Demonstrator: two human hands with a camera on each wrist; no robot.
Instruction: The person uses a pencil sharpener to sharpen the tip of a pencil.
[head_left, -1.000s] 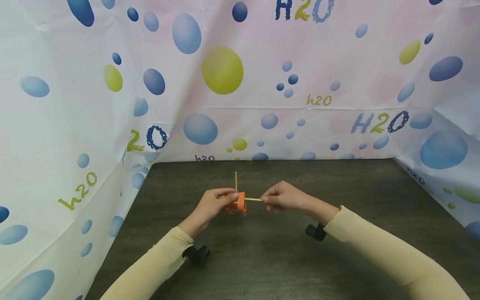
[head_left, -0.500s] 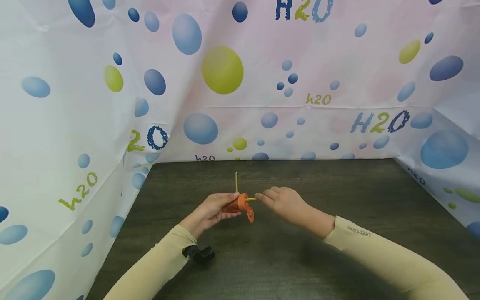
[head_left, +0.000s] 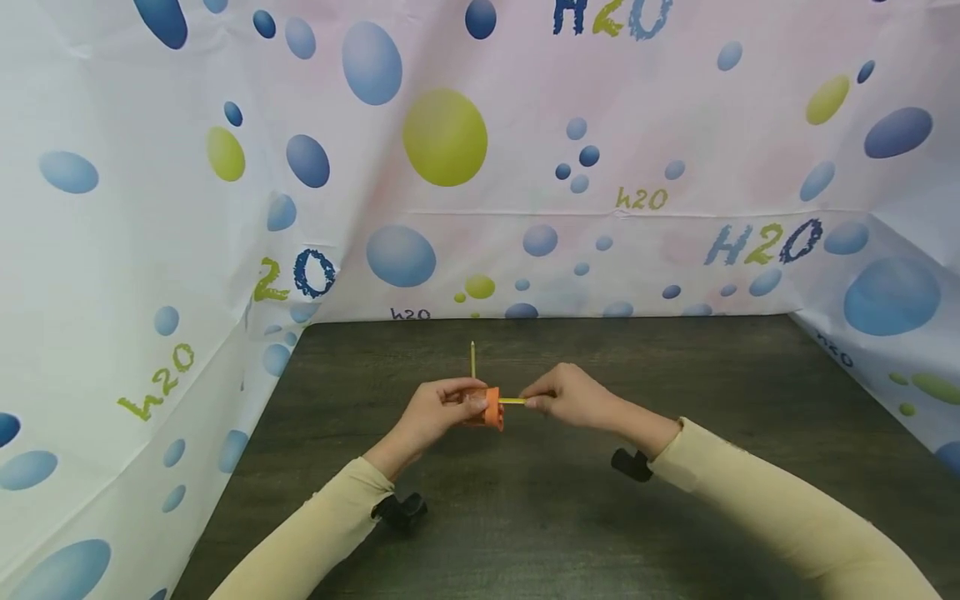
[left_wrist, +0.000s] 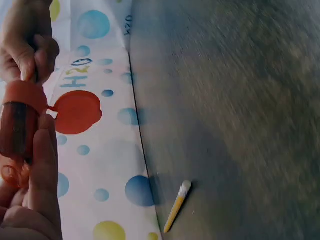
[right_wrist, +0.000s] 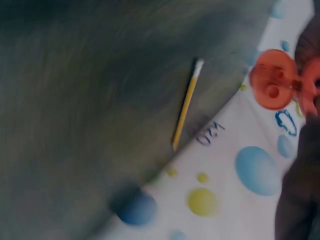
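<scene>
My left hand [head_left: 435, 412] holds an orange pencil sharpener [head_left: 492, 408] on its side above the table. Thumb and fingers of my right hand [head_left: 576, 398] pinch a yellow pencil [head_left: 513, 401], whose other end sits in the sharpener's opening. The sharpener's round lid [left_wrist: 78, 112] hangs open on its hinge in the left wrist view. Through the see-through body, dark contents show, and an orange curl [left_wrist: 15, 172] lies by the fingers below it. The pencil's tip is hidden inside the sharpener.
Another yellow pencil [head_left: 472, 360] lies on the dark wooden table [head_left: 555, 517], beyond the left hand. A white sheet with blue and green dots [head_left: 450, 250] stands behind the table and along its sides. Black wrist mounts [head_left: 401, 510] hang below both sleeves.
Half a second ago the right hand was rolled over with its fingers stretched along the pencil; now it has rolled back and pinches it. The sharpener has turned and shifted slightly right.
</scene>
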